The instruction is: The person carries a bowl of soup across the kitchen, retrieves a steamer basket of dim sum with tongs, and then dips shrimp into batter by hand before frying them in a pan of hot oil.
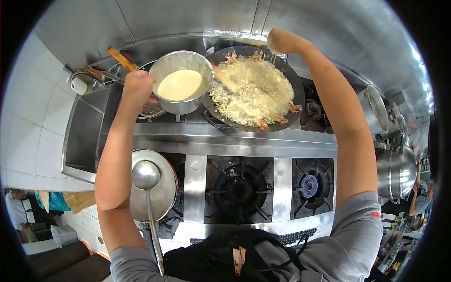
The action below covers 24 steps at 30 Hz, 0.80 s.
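Observation:
My left hand (138, 87) is closed on the side of a steel pot (184, 107), which is tilted towards me beside the wok. Pale yellow batter (182, 85) lies in it. A large dark wok (295, 84) stands on the rear stove to the right. Frothing oil and a wide mass of crisp batter flakes (253, 89) fill it, with several prawns (282, 119) showing red tails round the edge. Over the wok's far rim, my right hand (282, 41) is closed with the fingers turned down. What it holds, if anything, is hidden.
A sink (87, 136) lies at left. In front are a pan lid (162, 202) with a ladle (146, 176) on it, a black burner (239, 188) and a burner with a blue flame (309, 186). Steel pots (397, 171) stand at right. Foil (223, 40) lines the back wall.

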Each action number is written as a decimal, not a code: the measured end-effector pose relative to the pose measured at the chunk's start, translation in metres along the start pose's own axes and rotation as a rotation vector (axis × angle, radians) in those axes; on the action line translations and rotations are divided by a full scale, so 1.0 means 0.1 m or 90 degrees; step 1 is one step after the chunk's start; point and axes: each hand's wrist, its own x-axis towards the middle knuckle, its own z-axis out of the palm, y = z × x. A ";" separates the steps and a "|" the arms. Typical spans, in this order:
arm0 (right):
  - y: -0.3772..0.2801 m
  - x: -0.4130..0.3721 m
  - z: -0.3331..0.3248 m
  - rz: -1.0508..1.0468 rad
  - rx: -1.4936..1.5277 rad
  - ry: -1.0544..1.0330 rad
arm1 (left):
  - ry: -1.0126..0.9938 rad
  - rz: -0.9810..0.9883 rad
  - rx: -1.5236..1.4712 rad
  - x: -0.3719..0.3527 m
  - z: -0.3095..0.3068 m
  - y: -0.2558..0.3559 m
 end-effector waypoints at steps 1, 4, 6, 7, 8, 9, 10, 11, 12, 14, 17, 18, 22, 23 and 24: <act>-0.06 0.01 -0.06 -0.002 -0.001 0.005 | 0.000 -0.002 -0.002 -0.07 -0.04 0.04; -0.23 0.02 -0.23 -0.099 0.044 0.120 | 0.010 -0.006 0.000 -0.33 -0.17 0.17; -0.48 -0.09 -0.42 -0.096 0.037 0.192 | 0.025 -0.010 0.005 -0.55 -0.27 0.22; -0.60 -0.15 -0.45 -0.105 0.038 0.196 | 0.030 0.001 0.008 -0.65 -0.33 0.24; -0.66 -0.18 -0.43 -0.104 0.050 0.240 | 0.035 0.011 0.011 -0.76 -0.38 0.25; -0.77 -0.27 -0.41 -0.100 0.065 0.282 | 0.042 0.009 0.013 -0.89 -0.41 0.25; -0.90 -0.39 -0.34 -0.023 0.097 0.223 | 0.045 -0.001 0.039 -0.99 -0.43 0.28; -1.06 -0.53 -0.30 0.054 0.125 0.164 | 0.049 -0.009 0.063 -1.07 -0.44 0.31; -0.92 -0.45 0.02 -0.047 0.074 0.178 | 0.054 -0.003 0.063 -1.13 -0.44 0.31; -0.93 -0.63 0.39 -0.052 0.030 -0.011 | 0.052 -0.031 0.059 -1.25 -0.43 0.26; -0.82 -0.78 0.65 -0.055 0.099 -0.016 | 0.058 -0.026 0.052 -1.42 -0.33 0.25; -0.83 -0.83 0.60 -0.028 0.134 0.024 | 0.056 -0.023 0.057 -1.45 -0.29 0.24; -1.14 -0.97 -0.02 -0.058 0.168 0.197 | 0.027 -0.012 0.037 -1.45 -0.03 0.33; -1.30 -1.04 -0.21 -0.106 0.235 0.216 | 0.024 -0.001 0.037 -1.38 0.06 0.33; -1.47 -1.10 -0.34 -0.148 0.280 0.209 | 0.021 -0.001 0.038 -1.35 0.15 0.38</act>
